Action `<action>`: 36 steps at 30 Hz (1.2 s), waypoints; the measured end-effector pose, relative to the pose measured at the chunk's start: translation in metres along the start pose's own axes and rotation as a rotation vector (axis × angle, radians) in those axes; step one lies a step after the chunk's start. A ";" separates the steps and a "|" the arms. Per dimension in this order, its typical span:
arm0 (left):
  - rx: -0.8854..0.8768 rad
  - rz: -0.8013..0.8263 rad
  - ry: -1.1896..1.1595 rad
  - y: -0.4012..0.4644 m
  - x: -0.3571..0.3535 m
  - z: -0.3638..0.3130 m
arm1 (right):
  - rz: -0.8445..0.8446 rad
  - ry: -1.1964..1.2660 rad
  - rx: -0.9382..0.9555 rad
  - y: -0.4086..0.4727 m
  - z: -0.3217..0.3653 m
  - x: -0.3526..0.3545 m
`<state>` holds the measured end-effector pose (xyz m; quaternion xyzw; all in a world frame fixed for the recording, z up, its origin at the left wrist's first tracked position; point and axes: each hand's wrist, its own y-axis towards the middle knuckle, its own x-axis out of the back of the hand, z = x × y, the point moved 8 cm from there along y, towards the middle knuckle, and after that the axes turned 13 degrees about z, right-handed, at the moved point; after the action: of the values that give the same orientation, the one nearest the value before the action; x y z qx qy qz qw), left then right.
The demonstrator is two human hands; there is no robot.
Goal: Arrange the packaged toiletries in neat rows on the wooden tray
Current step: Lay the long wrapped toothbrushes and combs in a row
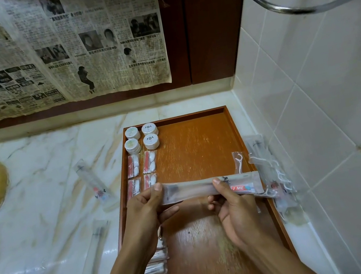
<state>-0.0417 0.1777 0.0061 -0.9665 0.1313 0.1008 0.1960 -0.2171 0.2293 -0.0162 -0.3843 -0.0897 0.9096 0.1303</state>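
While both hands pinch its ends, toothbrush packet [198, 188] level between left hand [147, 206] and right hand [232, 202], above wooden tray [200, 147].

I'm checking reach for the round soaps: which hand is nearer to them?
Left. The left hand is just below the round soaps; the right hand sits farther right.

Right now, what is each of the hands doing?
Left hand: holding the toothbrush packet at one end.
Right hand: holding the same packet.
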 end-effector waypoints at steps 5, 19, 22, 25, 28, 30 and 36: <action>0.015 -0.195 -0.051 -0.002 0.008 0.000 | -0.003 -0.073 0.014 -0.004 0.004 -0.006; 0.078 0.050 -0.037 0.007 0.005 0.007 | 0.000 -0.086 -0.016 0.000 0.002 0.002; 0.043 0.000 -0.069 0.011 0.013 0.005 | -0.006 -0.106 -0.034 0.003 0.006 0.008; 0.024 -0.021 -0.095 0.013 0.016 0.000 | 0.005 -0.177 -0.060 0.005 0.013 0.011; 0.002 -0.034 -0.102 0.016 0.017 -0.005 | 0.017 -0.293 -0.089 0.005 0.024 0.015; -0.011 -0.047 -0.091 0.018 0.019 -0.006 | 0.019 -0.351 -0.115 0.006 0.031 0.020; 0.004 0.015 -0.068 0.025 0.017 0.001 | 0.073 -0.605 -0.159 0.007 0.049 0.033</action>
<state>-0.0332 0.1524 -0.0078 -0.9611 0.1322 0.1347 0.2014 -0.2760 0.2296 -0.0070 -0.1080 -0.1815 0.9768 0.0347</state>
